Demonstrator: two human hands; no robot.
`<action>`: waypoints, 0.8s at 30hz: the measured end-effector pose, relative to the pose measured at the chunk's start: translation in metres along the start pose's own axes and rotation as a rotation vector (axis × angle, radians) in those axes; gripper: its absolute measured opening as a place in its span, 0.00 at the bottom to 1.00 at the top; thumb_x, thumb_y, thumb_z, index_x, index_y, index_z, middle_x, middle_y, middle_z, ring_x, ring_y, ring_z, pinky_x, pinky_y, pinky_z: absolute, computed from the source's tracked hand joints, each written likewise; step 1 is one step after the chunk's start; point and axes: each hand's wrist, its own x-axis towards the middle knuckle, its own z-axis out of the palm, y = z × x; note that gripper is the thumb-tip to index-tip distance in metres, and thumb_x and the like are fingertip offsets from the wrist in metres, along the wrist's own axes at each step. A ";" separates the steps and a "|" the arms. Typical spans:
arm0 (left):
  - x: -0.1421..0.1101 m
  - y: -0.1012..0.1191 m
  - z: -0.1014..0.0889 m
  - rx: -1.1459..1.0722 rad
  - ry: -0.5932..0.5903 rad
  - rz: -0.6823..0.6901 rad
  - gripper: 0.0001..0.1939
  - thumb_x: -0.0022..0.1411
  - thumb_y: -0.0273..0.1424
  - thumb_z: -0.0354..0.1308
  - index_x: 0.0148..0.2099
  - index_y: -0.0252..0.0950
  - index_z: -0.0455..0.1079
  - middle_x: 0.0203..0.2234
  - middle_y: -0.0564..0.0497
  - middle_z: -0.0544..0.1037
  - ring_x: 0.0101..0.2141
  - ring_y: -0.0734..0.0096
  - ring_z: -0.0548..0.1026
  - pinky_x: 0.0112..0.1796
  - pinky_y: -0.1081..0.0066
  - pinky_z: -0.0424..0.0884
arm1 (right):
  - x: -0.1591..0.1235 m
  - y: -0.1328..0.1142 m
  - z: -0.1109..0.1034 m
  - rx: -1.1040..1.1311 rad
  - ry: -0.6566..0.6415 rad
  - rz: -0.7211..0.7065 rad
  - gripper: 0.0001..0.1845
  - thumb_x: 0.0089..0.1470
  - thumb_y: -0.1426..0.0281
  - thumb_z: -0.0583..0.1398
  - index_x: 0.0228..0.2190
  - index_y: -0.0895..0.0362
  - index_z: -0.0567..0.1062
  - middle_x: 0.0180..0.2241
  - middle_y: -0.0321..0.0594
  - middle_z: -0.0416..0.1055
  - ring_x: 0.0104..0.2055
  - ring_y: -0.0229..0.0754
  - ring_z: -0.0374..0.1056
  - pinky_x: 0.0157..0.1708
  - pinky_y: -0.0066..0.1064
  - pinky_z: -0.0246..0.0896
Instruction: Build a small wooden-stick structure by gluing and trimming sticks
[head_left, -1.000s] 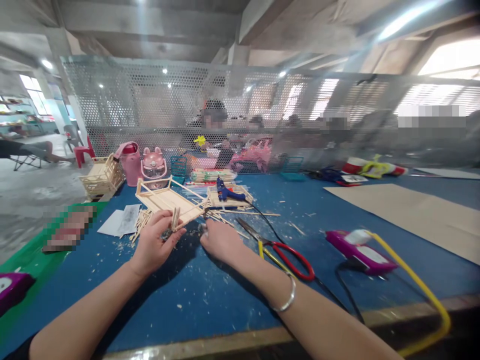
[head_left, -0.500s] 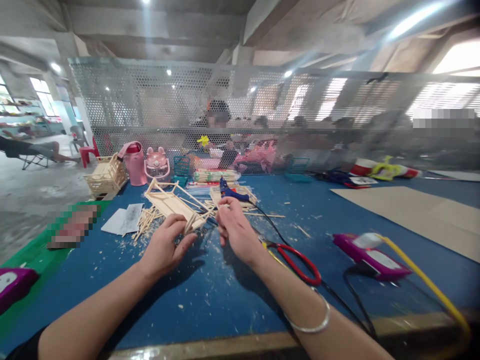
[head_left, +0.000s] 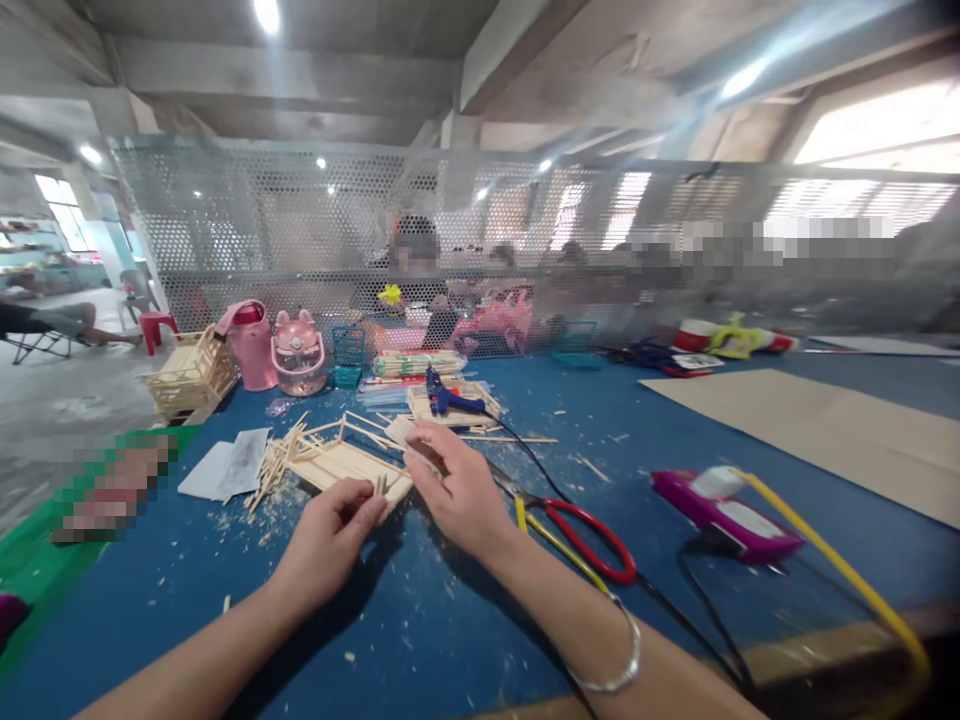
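Note:
A small frame of thin wooden sticks (head_left: 341, 465) rests on the blue table, its slatted base facing up. At its near corner, the thumb and fingers of my left hand (head_left: 330, 535) are closed on a few short wooden sticks (head_left: 381, 487). My right hand (head_left: 461, 490) is at the frame's right end, fingers curled round a pale flat piece (head_left: 401, 430); what that piece is made of is unclear. Behind lies a blue glue gun (head_left: 454, 400) on another stick piece. Red-handled scissors (head_left: 592, 540) lie beside my right forearm, partly under it.
Loose sticks (head_left: 274, 465) and white papers (head_left: 225, 465) lie left of the frame. A pink bottle (head_left: 251, 350), a clear pink-lidded jug (head_left: 298, 355) and a finished stick box (head_left: 193, 375) stand behind. A purple device (head_left: 724, 515) with cables and brown cardboard (head_left: 817, 425) are at right.
My right hand lifted from low beside the frame, then moved over its right end with the pale piece. The frame has tipped flatter in my left hand. The view has shifted slightly.

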 end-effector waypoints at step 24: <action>0.002 -0.003 -0.007 0.092 0.156 0.028 0.17 0.59 0.39 0.49 0.26 0.34 0.71 0.21 0.52 0.70 0.26 0.72 0.67 0.29 0.73 0.61 | 0.000 0.007 0.013 -0.154 -0.098 -0.358 0.17 0.56 0.76 0.49 0.41 0.57 0.75 0.41 0.44 0.75 0.45 0.41 0.70 0.44 0.36 0.64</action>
